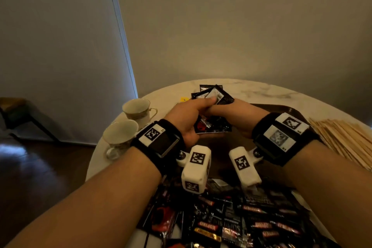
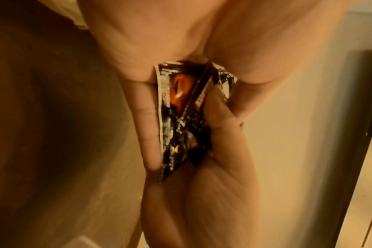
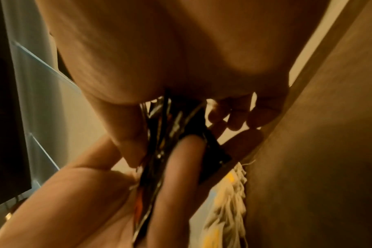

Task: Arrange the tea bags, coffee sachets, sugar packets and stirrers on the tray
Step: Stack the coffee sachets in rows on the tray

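My left hand [image 1: 190, 116] and right hand [image 1: 238, 113] together grip a bundle of black coffee sachets [image 1: 216, 94] upright over the dark tray [image 1: 285, 109]. The left thumb presses on the top sachet's white label. In the left wrist view the coffee sachets [image 2: 178, 110] show a red-orange print and sit pinched between fingers of both hands. From the right wrist the bundle of sachets [image 3: 159, 134] is seen edge-on between the fingers. Many more dark sachets [image 1: 231, 219] lie heaped at the near end of the tray. Wooden stirrers [image 1: 344, 137] lie stacked to the right.
Two white teacups [image 1: 138, 109] [image 1: 120, 137] stand on the round marble table [image 1: 251, 88] to the left of my left wrist. A yellow tag [image 1: 183, 99] lies behind the left hand. Pale tea bags with yellow tags [image 3: 229, 193] lie beyond the tray's edge.
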A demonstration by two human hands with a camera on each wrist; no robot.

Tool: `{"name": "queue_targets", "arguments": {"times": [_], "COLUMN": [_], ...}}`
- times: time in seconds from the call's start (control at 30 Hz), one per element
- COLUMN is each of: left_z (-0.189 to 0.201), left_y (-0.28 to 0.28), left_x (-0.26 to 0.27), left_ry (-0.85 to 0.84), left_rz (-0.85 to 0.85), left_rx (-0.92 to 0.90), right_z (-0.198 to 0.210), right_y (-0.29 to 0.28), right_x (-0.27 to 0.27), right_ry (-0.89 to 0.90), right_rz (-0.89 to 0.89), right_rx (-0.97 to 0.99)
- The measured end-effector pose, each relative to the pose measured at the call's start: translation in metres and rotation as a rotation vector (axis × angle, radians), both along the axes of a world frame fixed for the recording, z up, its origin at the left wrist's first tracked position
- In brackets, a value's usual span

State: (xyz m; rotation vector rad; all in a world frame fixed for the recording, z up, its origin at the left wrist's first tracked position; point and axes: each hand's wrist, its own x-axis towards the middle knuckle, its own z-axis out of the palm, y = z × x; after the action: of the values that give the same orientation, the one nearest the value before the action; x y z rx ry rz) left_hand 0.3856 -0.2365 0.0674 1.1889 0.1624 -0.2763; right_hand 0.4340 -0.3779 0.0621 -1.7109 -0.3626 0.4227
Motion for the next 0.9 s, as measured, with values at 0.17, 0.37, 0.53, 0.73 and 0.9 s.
{"name": "queue_targets", "arguments": {"times": [0.17, 0.37, 0.53, 0.73, 0.9], "left_z": [-0.007, -0.010, -0.018, -0.022, -0.019], "left_y": [0.003, 0.008, 0.013, 0.018, 0.023], "left_x": [0.021, 0.034, 0.034, 0.025, 0.023], "left_ry": [0.005, 0.037, 0.023, -0.042, -0.041], "left_rz": [0.100, 0.171, 0.081, -0.031, 0.110], "left_rx": [-0.015, -0.089, -0.281, -0.353, -0.202], "right_z": [-0.006, -0.018, -0.021, -0.027, -0.029], "right_y": [-0.004, -0.008, -0.005, -0.006, -0.007], "right_x": [0.025, 0.030, 0.027, 0.029, 0.034], "right_ry": [-0.138, -0.118, -0.094, -0.060, -0.072], "right_rz": [-0.117, 0.050, 0.114, 0.200, 0.078], "right_rx": [-0.030, 0.331, 0.365, 0.374, 0.456]}}
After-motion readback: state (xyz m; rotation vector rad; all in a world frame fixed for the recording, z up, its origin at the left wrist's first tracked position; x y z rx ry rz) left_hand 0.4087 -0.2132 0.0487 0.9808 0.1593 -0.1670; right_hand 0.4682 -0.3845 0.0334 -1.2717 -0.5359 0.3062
